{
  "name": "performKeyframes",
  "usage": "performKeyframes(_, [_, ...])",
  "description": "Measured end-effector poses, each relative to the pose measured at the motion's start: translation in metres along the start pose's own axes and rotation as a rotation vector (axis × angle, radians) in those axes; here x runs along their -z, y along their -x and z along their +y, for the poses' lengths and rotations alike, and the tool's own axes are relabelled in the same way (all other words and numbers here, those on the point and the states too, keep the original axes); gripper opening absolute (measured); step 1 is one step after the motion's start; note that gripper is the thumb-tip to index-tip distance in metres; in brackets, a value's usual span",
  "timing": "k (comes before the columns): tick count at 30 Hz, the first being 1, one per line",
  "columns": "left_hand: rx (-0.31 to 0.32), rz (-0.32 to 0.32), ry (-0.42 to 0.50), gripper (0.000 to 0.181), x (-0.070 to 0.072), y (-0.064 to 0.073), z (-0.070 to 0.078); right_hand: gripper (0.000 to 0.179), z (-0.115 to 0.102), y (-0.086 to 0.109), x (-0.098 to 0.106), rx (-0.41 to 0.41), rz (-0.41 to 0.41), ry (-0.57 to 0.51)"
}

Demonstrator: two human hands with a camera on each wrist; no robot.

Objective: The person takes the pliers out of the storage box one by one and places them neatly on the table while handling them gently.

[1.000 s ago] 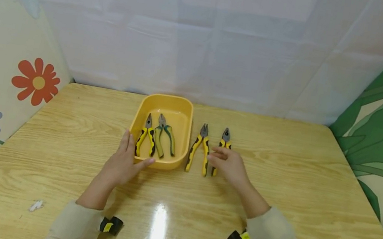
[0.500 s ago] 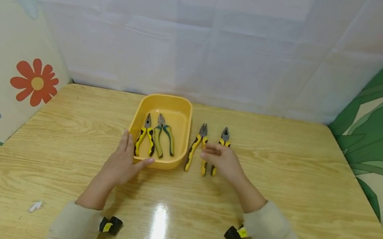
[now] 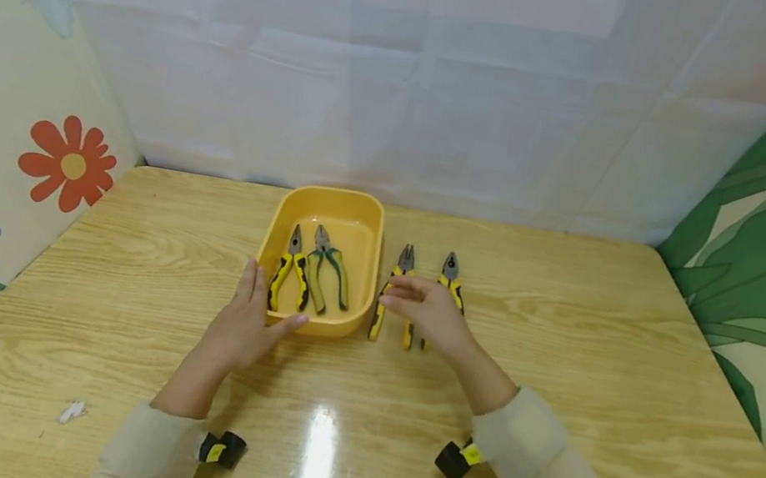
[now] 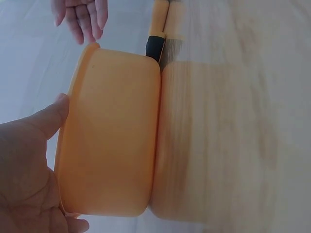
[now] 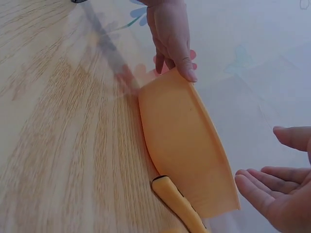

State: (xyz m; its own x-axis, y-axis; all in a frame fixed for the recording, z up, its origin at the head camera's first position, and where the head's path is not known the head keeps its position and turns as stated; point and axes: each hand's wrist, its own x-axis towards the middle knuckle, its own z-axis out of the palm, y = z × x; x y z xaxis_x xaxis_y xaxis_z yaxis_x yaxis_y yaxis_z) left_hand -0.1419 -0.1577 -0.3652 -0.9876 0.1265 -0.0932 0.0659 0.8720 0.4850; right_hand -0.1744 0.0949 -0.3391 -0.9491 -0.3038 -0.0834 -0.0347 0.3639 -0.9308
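My left hand [image 3: 242,330] rests on the near left corner of a yellow plastic tub [image 3: 366,270], its fingers along the left wall and its thumb at the near rim. In the tub lie yellow-and-black needle-nose pliers [image 3: 280,281] and green-handled pliers [image 3: 316,283]. Right of the tub, two yellow-and-black pliers are on the table: the left pliers [image 3: 407,258] and the right pliers [image 3: 451,266]. Above their handles hovers my right hand [image 3: 442,317], fingers extended and holding nothing, as the right wrist view shows. It partly hides both handle sets.
The wooden table [image 3: 566,329] backs onto a white cloth [image 3: 486,121]. Painted flower panels flank both sides. A small white scrap [image 3: 72,413] lies at the near left. Each wrist carries a black camera [image 3: 452,461].
My right hand has moved left, from the right pliers to over the left pliers, without taking hold of anything. My left hand and the tub have stayed put.
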Motion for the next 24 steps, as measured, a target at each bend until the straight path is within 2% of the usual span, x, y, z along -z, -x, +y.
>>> performKeyframes(6, [-0.001, -0.002, -0.001, 0.100, 0.000, -0.001, -0.001, 0.048, -0.003, -0.005, -0.005, -0.010, 0.018, 0.016])
performKeyframes(13, [-0.006, 0.005, 0.001, 0.099, -0.001, 0.000, -0.001, 0.047, -0.005, -0.009, -0.009, -0.009, 0.001, 0.022])
performKeyframes(24, [-0.007, 0.013, 0.004, 0.098, -0.001, 0.000, -0.001, 0.043, -0.009, -0.016, -0.015, -0.021, -0.036, -0.103])
